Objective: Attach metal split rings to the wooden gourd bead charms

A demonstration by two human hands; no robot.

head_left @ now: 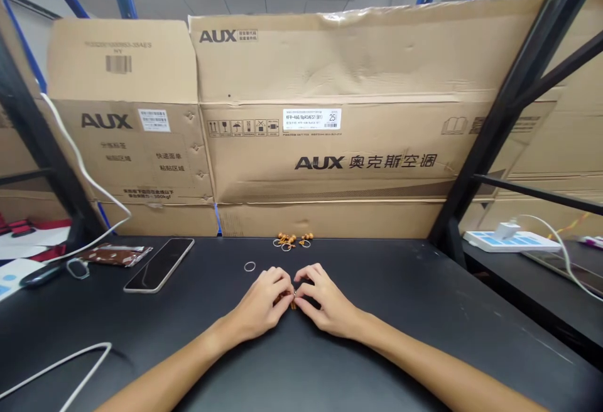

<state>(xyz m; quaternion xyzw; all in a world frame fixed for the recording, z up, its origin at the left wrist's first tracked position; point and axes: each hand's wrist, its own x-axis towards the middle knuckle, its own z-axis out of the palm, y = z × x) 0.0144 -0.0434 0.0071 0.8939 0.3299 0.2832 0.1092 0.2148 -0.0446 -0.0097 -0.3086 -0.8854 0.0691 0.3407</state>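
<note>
A small amber-beaded piece [292, 299] sits pinched at the bench's middle, its long axis roughly upright (a metal ring [294, 290] glints at its top). The left hand [257, 303] and right hand [327, 299] are together, equally near, clamped on it. A loose ring [249, 266] lies ahead and left; more beads [292, 240] lie farther along the bench [400, 311].

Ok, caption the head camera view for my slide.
Left hand and right hand pinch a small orange-brown piece over a black bench, near a loose metal ring.
</note>
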